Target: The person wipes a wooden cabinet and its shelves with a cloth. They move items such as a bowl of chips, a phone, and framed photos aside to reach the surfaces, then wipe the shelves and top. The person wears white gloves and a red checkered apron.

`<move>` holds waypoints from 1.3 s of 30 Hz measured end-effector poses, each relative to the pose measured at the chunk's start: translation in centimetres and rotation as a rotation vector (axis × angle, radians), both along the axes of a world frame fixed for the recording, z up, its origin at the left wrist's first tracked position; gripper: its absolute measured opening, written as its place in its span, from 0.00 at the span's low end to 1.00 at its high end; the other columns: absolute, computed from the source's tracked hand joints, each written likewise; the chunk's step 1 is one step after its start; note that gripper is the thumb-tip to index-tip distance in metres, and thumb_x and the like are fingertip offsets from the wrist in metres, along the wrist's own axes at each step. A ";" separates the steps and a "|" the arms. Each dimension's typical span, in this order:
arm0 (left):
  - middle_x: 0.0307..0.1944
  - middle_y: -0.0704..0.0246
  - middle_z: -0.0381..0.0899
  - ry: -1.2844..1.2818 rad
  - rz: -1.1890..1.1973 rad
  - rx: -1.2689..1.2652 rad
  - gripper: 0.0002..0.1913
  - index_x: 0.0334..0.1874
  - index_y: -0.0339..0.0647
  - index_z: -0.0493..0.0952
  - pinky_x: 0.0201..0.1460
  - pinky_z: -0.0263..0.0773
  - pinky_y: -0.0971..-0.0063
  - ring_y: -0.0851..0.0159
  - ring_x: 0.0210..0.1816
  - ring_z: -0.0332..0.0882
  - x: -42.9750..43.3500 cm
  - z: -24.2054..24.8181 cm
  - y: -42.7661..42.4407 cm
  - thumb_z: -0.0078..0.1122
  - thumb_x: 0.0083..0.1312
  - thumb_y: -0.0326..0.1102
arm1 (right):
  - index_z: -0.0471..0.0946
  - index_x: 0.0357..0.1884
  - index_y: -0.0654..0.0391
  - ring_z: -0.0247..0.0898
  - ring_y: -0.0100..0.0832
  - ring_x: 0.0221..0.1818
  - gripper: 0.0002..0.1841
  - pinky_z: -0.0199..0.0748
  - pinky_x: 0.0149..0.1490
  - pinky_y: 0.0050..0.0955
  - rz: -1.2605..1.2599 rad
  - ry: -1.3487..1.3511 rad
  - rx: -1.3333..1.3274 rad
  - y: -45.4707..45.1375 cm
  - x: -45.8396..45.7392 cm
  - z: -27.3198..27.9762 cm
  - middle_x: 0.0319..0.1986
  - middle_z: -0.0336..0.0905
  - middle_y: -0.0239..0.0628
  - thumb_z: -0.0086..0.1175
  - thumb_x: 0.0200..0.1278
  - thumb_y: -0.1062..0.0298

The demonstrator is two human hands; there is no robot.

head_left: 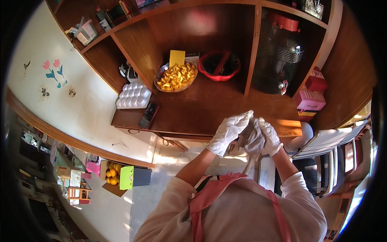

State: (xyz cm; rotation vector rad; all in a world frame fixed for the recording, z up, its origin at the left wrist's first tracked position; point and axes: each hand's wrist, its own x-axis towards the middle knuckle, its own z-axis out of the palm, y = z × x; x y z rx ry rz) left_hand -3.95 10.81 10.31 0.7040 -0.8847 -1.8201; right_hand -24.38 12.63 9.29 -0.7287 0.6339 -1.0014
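A grey cloth (255, 139) hangs bunched between my two hands at the front edge of the brown wooden counter (193, 112). My left hand (230, 130), in a white disposable glove, pinches the cloth's left side near its top. On the other side my right hand (271, 137), gloved alike, grips its right side. Folds of the cloth droop below the counter edge, and some of the fingers are hidden by the gloves' creases and the fabric.
On the counter stand a bowl of folded yellow pieces (177, 78), a red basin (220, 75), a white egg tray (134, 96), a smartphone (148, 116) and a large glass jar (276, 60) with a tap. Chairs (325, 139) are at right; a box of oranges (112, 174) lies left.
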 end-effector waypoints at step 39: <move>0.57 0.45 0.79 -1.667 0.952 -1.089 0.34 0.72 0.39 0.68 0.68 0.67 0.64 0.47 0.64 0.75 43.4 31.7 -18.4 0.42 0.76 0.60 | 0.75 0.66 0.51 0.71 0.39 0.61 0.23 0.69 0.64 0.37 0.087 1.682 -1.819 -27.8 47.3 39.8 0.58 0.77 0.43 0.46 0.76 0.52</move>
